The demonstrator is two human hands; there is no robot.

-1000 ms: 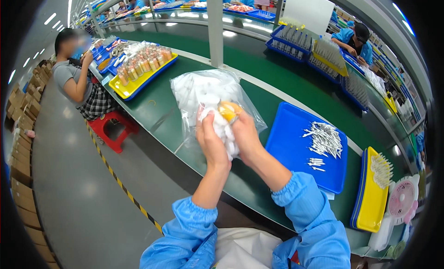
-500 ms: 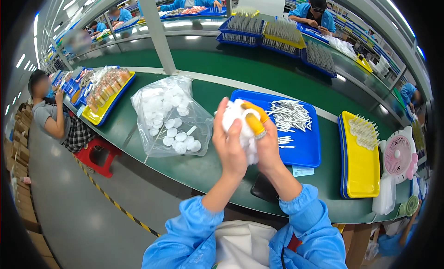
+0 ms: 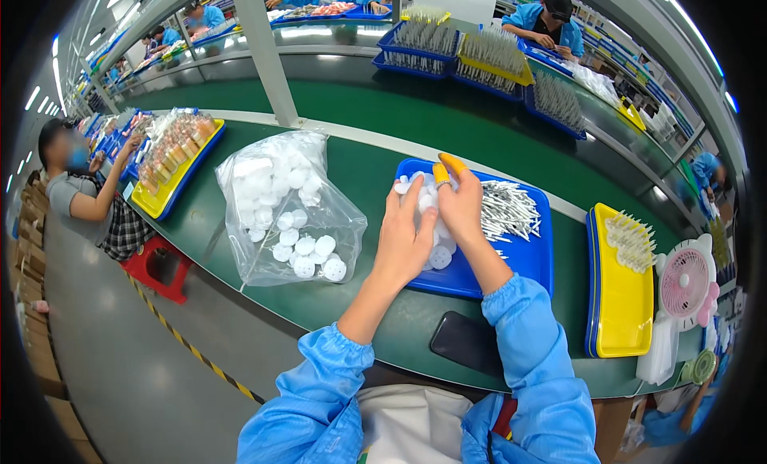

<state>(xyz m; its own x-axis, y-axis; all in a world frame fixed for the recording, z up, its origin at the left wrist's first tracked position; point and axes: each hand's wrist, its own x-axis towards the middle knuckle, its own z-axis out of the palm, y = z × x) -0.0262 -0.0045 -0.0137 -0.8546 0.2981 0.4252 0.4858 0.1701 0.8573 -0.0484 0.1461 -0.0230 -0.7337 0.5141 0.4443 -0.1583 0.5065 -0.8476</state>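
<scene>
White plastic discs (image 3: 439, 255) with small holes lie bunched between my hands, low over the left part of a blue tray (image 3: 522, 274). My left hand (image 3: 404, 234) cups the bunch from the left, its thumb across the front. From the right, my right hand (image 3: 462, 206) curves round it, with yellow finger cots on two fingers. My palms hide part of the bunch, so I cannot tell how many discs rest on the tray. Beside my right hand, a heap of thin white sticks (image 3: 510, 211) fills the tray's right part.
A clear bag (image 3: 268, 204) of similar discs lies left. A dark phone (image 3: 466, 341) sits near the table edge. Stacked trays with a yellow top (image 3: 623, 316) and a pink fan (image 3: 687, 280) stand right. A seated person (image 3: 84, 188) works at far left.
Both hands have moved down with the discs, from above the tray's near-left edge into its left part. The bunch has spread out, and the phone shows more fully.
</scene>
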